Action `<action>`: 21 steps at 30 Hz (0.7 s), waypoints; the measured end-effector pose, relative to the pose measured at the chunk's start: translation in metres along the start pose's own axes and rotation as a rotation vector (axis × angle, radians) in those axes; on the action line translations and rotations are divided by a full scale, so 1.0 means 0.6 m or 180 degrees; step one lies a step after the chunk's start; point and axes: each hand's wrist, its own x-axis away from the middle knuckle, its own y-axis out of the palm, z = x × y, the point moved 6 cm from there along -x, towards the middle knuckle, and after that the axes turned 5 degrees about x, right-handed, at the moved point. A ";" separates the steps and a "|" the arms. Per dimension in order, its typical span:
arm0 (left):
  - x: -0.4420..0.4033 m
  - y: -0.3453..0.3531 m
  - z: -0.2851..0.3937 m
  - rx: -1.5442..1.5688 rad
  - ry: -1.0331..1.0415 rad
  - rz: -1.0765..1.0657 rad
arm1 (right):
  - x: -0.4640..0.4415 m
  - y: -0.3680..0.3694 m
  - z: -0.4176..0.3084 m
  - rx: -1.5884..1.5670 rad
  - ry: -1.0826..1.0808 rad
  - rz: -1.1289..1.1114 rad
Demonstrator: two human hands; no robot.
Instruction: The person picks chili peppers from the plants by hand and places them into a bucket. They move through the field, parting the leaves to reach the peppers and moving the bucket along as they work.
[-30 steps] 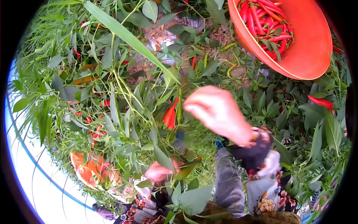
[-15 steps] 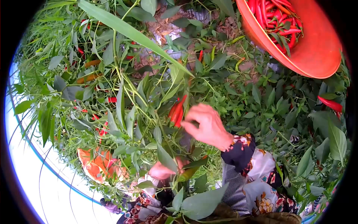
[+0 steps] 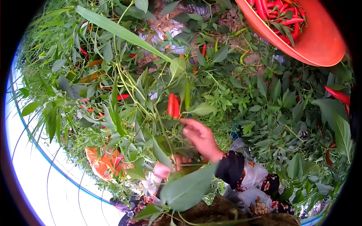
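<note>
My right hand [image 3: 200, 138] reaches in from the lower right. Its fingers are curled, and the fingertips are at the lower ends of a small cluster of red chili peppers [image 3: 174, 106], which point upward. A green chili pepper [image 3: 187, 95] stands just right of that cluster. Lower down, my left hand [image 3: 164, 168] is partly covered by leaves and a plant stem. Its fingers look bent, but what they grip is hidden. A large leaf [image 3: 188, 187] hangs in front of my forearms.
An orange-red basin [image 3: 320, 47] at the upper right holds many red chili peppers [image 3: 281, 15]. Dense chili plants surround me, with more red peppers at left and a red chili [image 3: 337, 94] at far right. A crumpled orange thing [image 3: 102, 164] lies lower left. A long grass blade [image 3: 122, 33] crosses above.
The view has shifted, so the basin sits higher in it. My right hand has come down and left, its fingers more closed near the peppers. My left hand stays low among the leaves.
</note>
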 end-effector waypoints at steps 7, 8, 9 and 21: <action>0.001 0.005 0.010 -0.0237 -0.0338 -0.0032 | -0.014 0.013 0.013 0.0162 0.0134 -0.0279; 0.001 0.006 0.013 -0.0253 -0.0373 -0.0035 | -0.012 0.016 0.014 -0.0092 0.0272 -0.0308; 0.000 0.006 0.016 -0.0283 -0.0385 -0.0035 | -0.011 0.020 0.009 -0.0343 0.0404 -0.0339; 0.002 0.056 0.058 -0.1597 -0.0669 0.1407 | 0.005 0.045 -0.117 0.3304 -0.2260 0.0130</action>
